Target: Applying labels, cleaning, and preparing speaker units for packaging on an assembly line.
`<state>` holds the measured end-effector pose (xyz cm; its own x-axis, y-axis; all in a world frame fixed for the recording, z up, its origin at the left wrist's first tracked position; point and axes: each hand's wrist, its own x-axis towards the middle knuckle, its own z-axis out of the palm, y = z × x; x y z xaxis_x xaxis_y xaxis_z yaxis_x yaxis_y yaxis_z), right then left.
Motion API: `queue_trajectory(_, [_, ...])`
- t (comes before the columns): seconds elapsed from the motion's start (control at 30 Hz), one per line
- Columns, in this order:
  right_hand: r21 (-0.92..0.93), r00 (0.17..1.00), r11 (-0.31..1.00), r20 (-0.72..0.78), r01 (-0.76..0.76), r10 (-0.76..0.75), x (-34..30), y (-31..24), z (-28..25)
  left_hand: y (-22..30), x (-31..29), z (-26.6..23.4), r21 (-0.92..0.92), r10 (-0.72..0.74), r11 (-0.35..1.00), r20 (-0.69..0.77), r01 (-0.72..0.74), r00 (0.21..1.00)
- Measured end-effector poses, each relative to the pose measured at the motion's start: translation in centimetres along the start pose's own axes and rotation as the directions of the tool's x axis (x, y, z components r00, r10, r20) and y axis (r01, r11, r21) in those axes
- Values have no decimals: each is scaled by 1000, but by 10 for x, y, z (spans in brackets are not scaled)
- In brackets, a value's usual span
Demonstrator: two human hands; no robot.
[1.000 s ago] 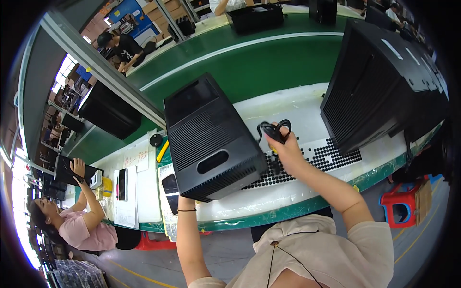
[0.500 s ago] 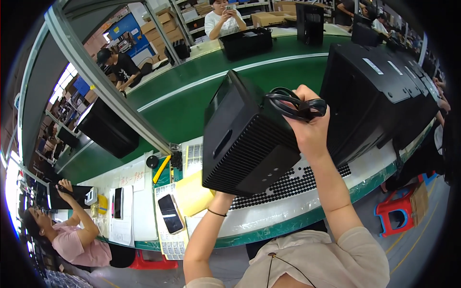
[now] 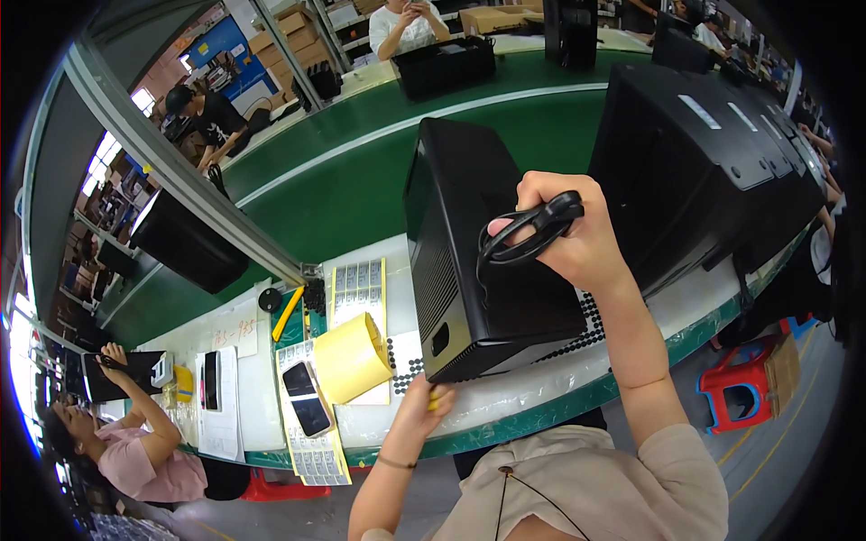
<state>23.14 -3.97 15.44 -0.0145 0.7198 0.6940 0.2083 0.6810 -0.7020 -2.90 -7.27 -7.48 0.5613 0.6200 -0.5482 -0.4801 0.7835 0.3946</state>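
Note:
A black box-shaped device with a slotted vent face stands on the bench in front of me, turned at an angle. Above its top, my right hand is closed around a bundled black power cable. At the device's lower front-left corner, my left hand has its fingers curled, close against the edge. A small yellow bit shows at those fingers; what they grip is partly hidden. Rows of round black pads lie on white sheets, partly covered by the device.
Several similar black devices stand at right. On the left lie yellow curled backing paper, label sheets, a phone and a yellow-handled tool. A metal post rises beside the green conveyor. Co-workers sit around; a red stool stands right.
The device has turned and come down toward the bench, its top now facing up. My left hand has moved from beneath it to its corner. The right hand still holds the cable.

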Motion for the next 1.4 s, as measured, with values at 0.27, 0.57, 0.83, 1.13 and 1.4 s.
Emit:
queue_trajectory(0.27, [-291,781,761,464,580,-418,28,-3,49,1,-63,31,636,633,657,-175,-404,754])
queue_trajectory(0.57, [-97,494,667,752,738,-437,76,6,140,-1,-75,35,175,525,847,-135,-502,840])
queue_trajectory(0.83, [-406,385,680,903,611,194,90,69,163,2,-107,51,-630,569,633,-16,-450,822])
queue_trajectory(1.13, [75,470,680,667,730,-578,-2,-29,150,21,-134,68,-589,754,552,51,-590,655])
queue_trajectory(1.4, [26,488,769,759,639,-431,-43,-19,155,24,-130,85,-521,716,602,18,-605,697])
